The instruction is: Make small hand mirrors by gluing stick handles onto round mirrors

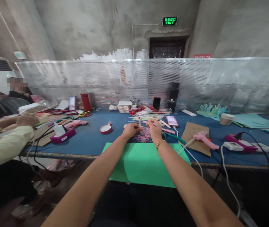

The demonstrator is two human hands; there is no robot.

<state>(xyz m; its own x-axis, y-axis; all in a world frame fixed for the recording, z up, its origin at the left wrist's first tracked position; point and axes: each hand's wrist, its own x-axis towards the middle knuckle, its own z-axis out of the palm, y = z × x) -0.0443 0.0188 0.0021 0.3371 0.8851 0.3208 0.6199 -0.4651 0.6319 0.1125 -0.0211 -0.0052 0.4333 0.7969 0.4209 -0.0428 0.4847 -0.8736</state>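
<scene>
On the blue desk (pixel 96 138), near its front edge just beyond the green sheet (pixel 143 160), the left hand (pixel 131 130) pinches a thin stick (pixel 139 121) upright while the right hand (pixel 154 129) grips a pink strip (pixel 152 123), best kept low and steady above the pink tangle (pixel 142 136).

Both forearms come into view bare from the lower edge of the frame, with no sleeves showing anywhere along them. The left hand (pixel 131 130) wears nothing on its wrist or fingers. The right hand (pixel 154 130) has a thin gold-coloured bracelet (pixel 160 144) of small beads or links round its wrist. Rings or nail polish are too small to make out.
</scene>
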